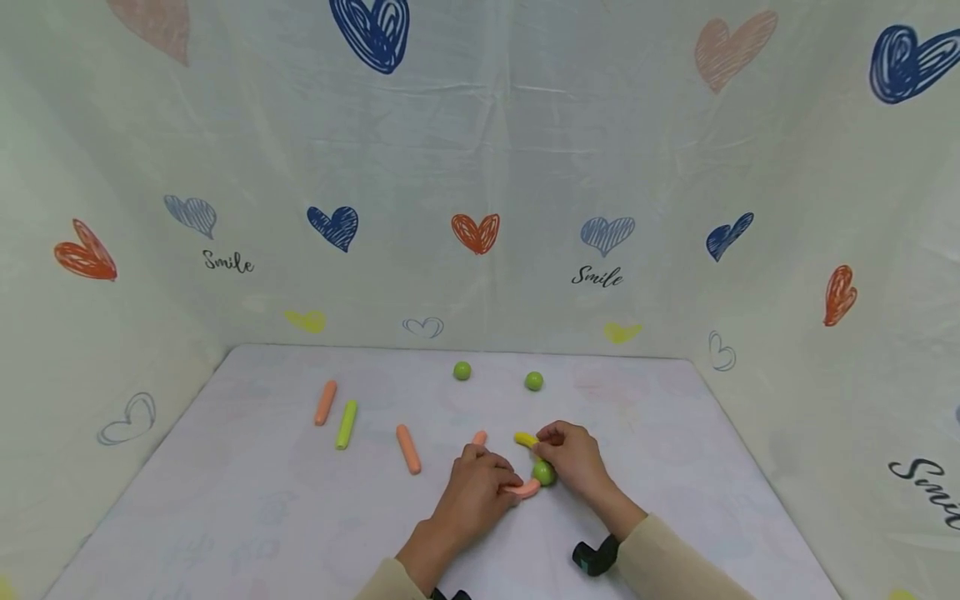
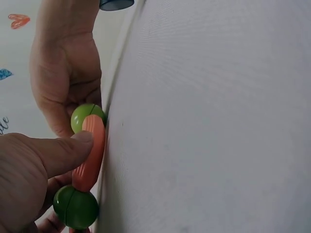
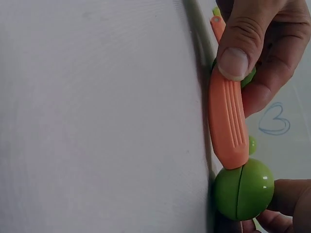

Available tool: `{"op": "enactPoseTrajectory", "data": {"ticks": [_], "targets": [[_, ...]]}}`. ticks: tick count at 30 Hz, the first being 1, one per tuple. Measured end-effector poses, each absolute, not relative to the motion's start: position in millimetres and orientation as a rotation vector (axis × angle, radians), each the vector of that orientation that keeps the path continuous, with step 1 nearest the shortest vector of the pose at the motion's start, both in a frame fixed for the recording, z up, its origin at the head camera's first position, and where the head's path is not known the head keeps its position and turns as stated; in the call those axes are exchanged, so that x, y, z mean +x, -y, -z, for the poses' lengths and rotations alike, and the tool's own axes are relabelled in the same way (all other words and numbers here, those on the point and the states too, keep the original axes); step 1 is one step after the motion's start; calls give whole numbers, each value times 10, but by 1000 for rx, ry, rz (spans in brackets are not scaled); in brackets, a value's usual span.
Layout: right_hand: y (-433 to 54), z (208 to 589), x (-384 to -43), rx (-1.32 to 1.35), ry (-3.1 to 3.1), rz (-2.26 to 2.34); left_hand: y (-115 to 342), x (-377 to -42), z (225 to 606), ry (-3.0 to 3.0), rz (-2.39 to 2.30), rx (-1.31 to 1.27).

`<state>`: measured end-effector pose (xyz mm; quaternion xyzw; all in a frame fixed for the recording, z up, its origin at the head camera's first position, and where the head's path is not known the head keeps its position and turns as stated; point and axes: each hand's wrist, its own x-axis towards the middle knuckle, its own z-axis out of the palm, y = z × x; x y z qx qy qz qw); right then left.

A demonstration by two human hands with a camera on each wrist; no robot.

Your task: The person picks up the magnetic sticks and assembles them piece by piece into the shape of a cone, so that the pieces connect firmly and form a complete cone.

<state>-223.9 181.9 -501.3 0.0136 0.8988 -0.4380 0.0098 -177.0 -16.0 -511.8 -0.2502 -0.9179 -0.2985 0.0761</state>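
Observation:
My left hand (image 1: 480,487) pinches a curved orange toy stick (image 1: 527,489), its thumb lying along the grooved side. One end of this stick meets a green ball (image 1: 543,473); in the left wrist view another green ball (image 2: 75,208) is at its other end. My right hand (image 1: 576,457) is just beyond the first ball, its fingertips pinching a curved yellow stick (image 1: 526,438). In the right wrist view the right hand (image 3: 291,201) is partly hidden behind the ball (image 3: 244,189). Another orange stick (image 1: 479,437) shows past the left hand, mostly covered.
Two loose green balls (image 1: 462,371) lie near the table's back edge. To the left are two straight orange sticks (image 1: 408,450) and a yellow-green stick (image 1: 347,425). A white curtain (image 1: 480,150) printed with hearts surrounds the white table (image 1: 247,500).

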Motion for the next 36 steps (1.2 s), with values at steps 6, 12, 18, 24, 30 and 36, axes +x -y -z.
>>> {"op": "enactPoseTrajectory", "data": {"ticks": [6,12,18,24,30,36], "targets": [[-1839,5002,-2181,82,-2829,1356,163,-1760,5106,2749,910,-739],[-1970,5017,-2053,98,-2819,1365,220,-1735,5082,2826,937,-628],[-2020,5063,-1917,-6,-2795,1388,272,-1726,5074,2859,950,-594],[-2011,5105,-1877,-58,-2791,1409,289,-1737,5089,2825,993,-616],[-2009,5088,-1856,-51,-2792,1400,299,-1734,5065,2825,1007,-590],[-2017,5087,-1843,-62,-2765,1407,350,-1773,4984,2824,1053,-537]]}}
